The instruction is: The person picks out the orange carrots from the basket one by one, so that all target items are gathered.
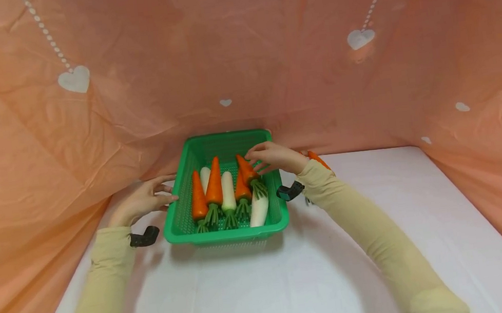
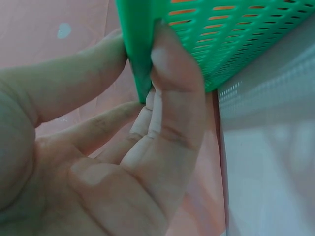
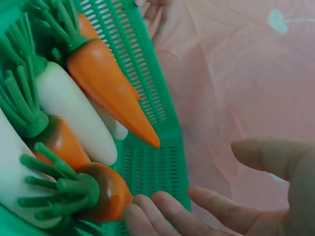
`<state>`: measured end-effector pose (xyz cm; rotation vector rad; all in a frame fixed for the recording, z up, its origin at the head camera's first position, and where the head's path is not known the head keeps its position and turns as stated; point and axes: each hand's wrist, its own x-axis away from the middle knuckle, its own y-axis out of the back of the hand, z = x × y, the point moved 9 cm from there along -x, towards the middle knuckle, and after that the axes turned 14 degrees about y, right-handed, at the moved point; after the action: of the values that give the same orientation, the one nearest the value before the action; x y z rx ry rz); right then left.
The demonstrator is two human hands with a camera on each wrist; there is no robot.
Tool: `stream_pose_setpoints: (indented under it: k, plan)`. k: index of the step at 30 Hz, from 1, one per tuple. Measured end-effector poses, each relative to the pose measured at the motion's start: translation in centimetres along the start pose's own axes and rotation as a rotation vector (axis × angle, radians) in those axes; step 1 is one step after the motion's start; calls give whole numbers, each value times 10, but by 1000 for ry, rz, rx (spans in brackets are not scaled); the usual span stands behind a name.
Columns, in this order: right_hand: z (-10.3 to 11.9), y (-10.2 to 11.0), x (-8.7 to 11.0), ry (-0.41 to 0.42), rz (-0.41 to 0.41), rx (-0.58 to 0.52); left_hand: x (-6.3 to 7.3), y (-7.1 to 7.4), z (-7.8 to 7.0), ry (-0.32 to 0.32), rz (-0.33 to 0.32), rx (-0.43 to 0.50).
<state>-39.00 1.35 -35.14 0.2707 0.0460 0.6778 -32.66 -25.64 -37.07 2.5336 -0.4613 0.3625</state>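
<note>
A green plastic basket (image 1: 229, 234) holds several orange carrots (image 1: 214, 186) and three white radishes (image 1: 228, 190), with green stems. At the basket's left side is my left hand (image 1: 141, 201); in the left wrist view its thumb and index finger pinch the green rim (image 2: 135, 44). My right hand (image 1: 275, 156) reaches over the right rim, its fingers loosely extended and holding nothing. In the right wrist view its fingertips lie against or right beside the topmost carrot (image 3: 110, 191); contact is hard to tell.
Another carrot (image 1: 318, 160) lies on the white table (image 1: 229, 293) right of the basket, mostly hidden behind the right forearm. A pink-orange sheet with pale hearts (image 1: 75, 79) hangs close behind the basket and along both sides.
</note>
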Motion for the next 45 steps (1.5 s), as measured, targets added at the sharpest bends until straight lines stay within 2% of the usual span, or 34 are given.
stream_pose_setpoints:
  k: [7,20,27,39,45]
  plan:
    - [-6,-9,-8,-35,-9,10,3,-1,3,4,6,9]
    - [-8,-7,-16,-119,-8,84,0,0,0,3,-4,-13]
    - [-14,-10,-20,-141,-6,80,1,0,-1,5,-4,-2]
    - [-25,-13,-26,-189,15,149,2,-1,-1,-7,8,23]
    - [-32,-23,-29,-182,32,53,0,-1,1,7,3,11]
